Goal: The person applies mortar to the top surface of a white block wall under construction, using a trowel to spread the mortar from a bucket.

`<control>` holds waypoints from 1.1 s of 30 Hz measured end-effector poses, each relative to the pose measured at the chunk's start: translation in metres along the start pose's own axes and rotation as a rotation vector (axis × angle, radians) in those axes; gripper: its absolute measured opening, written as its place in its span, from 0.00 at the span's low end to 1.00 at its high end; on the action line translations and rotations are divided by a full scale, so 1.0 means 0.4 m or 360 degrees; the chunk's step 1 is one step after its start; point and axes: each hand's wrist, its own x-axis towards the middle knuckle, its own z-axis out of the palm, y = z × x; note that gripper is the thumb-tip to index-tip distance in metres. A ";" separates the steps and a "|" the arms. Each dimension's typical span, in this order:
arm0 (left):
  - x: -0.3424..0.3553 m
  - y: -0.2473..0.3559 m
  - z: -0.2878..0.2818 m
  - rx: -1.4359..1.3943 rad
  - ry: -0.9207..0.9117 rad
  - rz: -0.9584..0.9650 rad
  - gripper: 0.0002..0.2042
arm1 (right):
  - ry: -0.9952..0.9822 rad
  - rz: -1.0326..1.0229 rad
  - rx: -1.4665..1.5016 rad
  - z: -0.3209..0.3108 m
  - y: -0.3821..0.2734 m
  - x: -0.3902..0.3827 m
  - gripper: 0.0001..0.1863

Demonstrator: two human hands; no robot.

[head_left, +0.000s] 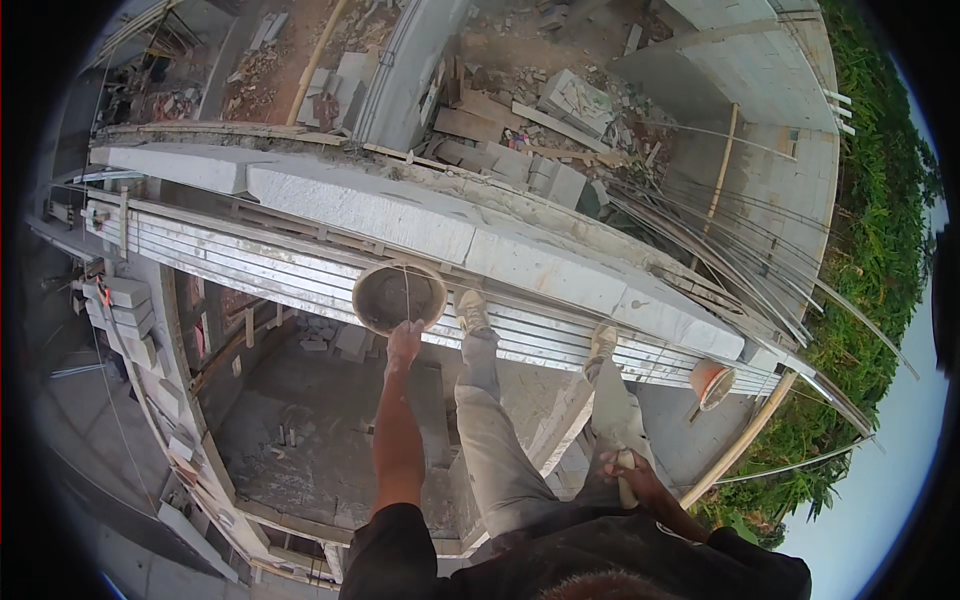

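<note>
I stand high up on a scaffold of metal planks (250, 255) beside a wall of grey concrete blocks (380, 205). My left hand (404, 340) is stretched forward and grips the wire handle of a round, mortar-stained bucket (398, 296) that rests on the planks. My right hand (630, 475) hangs by my right thigh and is closed on a light wooden handle; the tool's far end is hidden. My two shoes (472, 312) rest on the planks close to the block wall.
An orange bucket (712, 382) sits at the right end of the planks. Bent steel bars (740, 280) arc over the wall's right side. Stacked blocks (125, 305) lie at left. Below is an open drop to a rubble-strewn floor (320, 430).
</note>
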 end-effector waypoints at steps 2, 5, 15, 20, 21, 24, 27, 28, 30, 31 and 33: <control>-0.021 0.124 0.033 0.0062 -0.0130 -0.0166 0.26 | 0.0092 -0.0090 0.0107 -0.014 0.015 -0.036 0.14; -0.121 0.278 -0.004 0.0314 -0.0287 -0.0151 0.26 | 0.0093 -0.0182 0.0542 -0.045 0.055 -0.068 0.11; -0.395 0.695 0.072 0.0941 -0.0822 0.0249 0.27 | 0.0252 -0.0352 0.2042 -0.158 0.263 0.050 0.15; -0.491 0.793 0.200 0.1139 -0.0897 0.0410 0.28 | 0.0364 -0.0325 0.2367 -0.192 0.362 0.023 0.16; -0.501 0.810 0.220 0.0935 -0.0956 0.0318 0.26 | 0.0331 -0.0365 0.2429 -0.199 0.381 0.016 0.15; -0.536 0.864 0.292 0.0403 -0.0970 -0.0040 0.21 | 0.0433 -0.0285 0.2592 -0.219 0.437 0.001 0.15; -0.601 0.928 0.395 -0.0267 -0.0932 -0.0362 0.18 | 0.0482 -0.0419 0.2749 -0.241 0.494 -0.015 0.14; -0.630 0.948 0.425 -0.0541 -0.0938 -0.0502 0.17 | 0.0537 -0.0419 0.2793 -0.251 0.513 -0.021 0.14; -0.674 0.993 0.482 -0.0462 -0.0889 -0.0561 0.15 | 0.0548 -0.0451 0.2881 -0.272 0.546 -0.031 0.14; -0.697 1.009 0.505 -0.0509 -0.0936 -0.0567 0.15 | 0.0581 -0.0473 0.2922 -0.280 0.562 -0.037 0.14; -0.730 1.040 0.543 -0.0527 -0.0982 -0.0573 0.15 | 0.0633 -0.0466 0.2979 -0.291 0.587 -0.047 0.14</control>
